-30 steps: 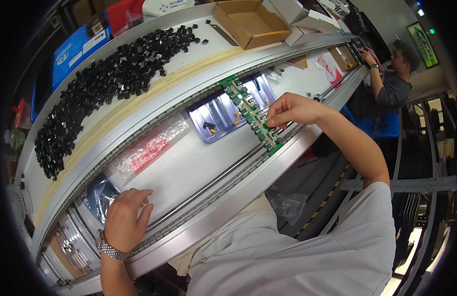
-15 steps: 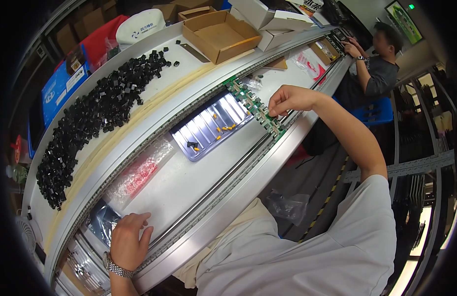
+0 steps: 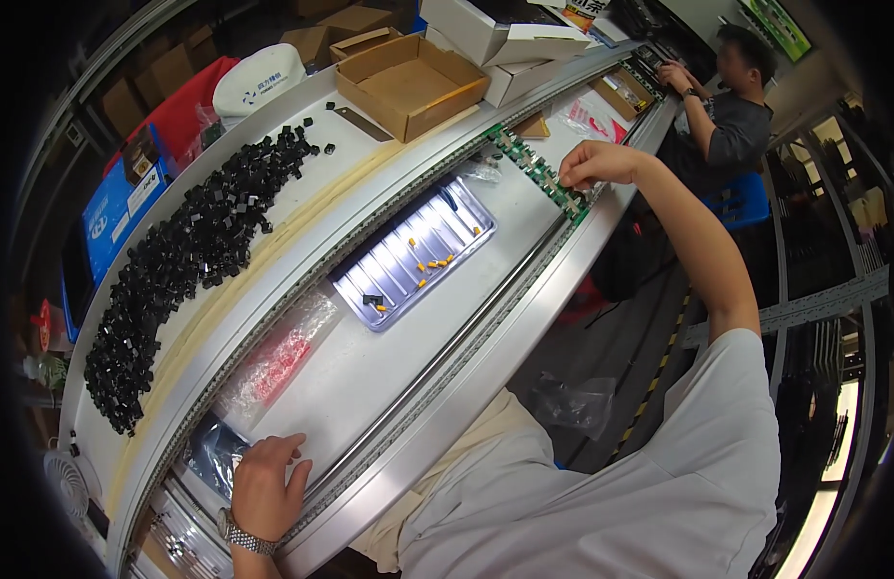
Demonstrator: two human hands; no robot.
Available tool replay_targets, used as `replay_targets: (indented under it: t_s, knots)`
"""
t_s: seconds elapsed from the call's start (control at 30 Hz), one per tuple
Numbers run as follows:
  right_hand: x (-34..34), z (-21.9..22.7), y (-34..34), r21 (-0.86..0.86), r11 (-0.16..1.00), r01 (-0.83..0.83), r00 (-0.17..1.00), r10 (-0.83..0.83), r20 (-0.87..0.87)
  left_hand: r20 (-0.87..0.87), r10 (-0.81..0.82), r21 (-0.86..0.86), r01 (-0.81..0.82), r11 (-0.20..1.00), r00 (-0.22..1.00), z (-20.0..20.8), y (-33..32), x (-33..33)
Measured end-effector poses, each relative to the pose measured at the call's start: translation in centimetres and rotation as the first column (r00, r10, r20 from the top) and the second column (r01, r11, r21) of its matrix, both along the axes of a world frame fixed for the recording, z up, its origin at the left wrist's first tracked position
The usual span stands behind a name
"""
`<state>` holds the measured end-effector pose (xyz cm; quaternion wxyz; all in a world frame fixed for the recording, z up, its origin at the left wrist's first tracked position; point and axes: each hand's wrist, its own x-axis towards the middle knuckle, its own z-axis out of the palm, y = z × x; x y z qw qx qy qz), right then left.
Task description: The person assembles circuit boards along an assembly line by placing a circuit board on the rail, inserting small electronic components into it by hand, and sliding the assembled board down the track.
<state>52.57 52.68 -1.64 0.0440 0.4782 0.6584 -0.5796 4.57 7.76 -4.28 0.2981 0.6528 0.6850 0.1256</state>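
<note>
My right hand (image 3: pixel 599 166) is at the far right of the rails, fingers pinched at the near part of a green circuit board (image 3: pixel 540 174). The long board carries a row of pale connectors and lies across the two rails; the fingers hide part of its edge. My left hand (image 3: pixel 266 485), with a metal-band watch at the wrist, rests low over the near rail, fingers apart and nothing in them. Between the hands, a shiny ribbed tray (image 3: pixel 394 275) holds several small yellow parts (image 3: pixel 434 263) and a black part (image 3: pixel 372 300).
A large heap of small black parts (image 3: pixel 191 241) covers the shelf beyond the far rail. An open cardboard box (image 3: pixel 408 87) and white boxes (image 3: pixel 505 48) stand behind. A bag with red parts (image 3: pixel 283 367) lies left of the tray. Another person (image 3: pixel 722 106) works at the far right.
The circuit board has moved farther right and away along the rails, my right hand moving along with it. My left hand stays by the near rail. The whole view has shifted a little.
</note>
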Motion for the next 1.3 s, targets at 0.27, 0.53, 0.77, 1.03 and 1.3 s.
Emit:
replay_targets:
  t_s: [0.27,0.53,0.77,1.03,1.3]
  knots:
    - [3.8,0.5,3.4,0.032,0.993,0.110,0.994,-0.110,0.026,0.006,0.001,-0.036,-0.001,0.999,1.000,0.0,0.5,0.0]
    - [5.4,0.8,5.3,0.041,0.994,0.106,0.991,-0.109,0.072,0.001,-0.034,-0.032,0.034,0.999,0.999,0.0,0.5,0.2]
    - [5.3,0.8,5.4,0.058,0.996,0.071,0.992,-0.076,0.098,-0.018,-0.042,-0.060,0.041,0.997,0.999,0.0,0.5,0.1]
    - [6.7,1.0,6.3,0.089,0.990,0.109,0.984,-0.121,0.133,-0.122,-0.021,-0.002,0.021,1.000,0.992,1.5,0.9,2.8]
    - [6.0,2.4,5.5,0.125,0.987,0.101,0.976,-0.123,0.178,-0.165,-0.023,0.007,0.024,1.000,0.986,2.6,1.0,3.5]
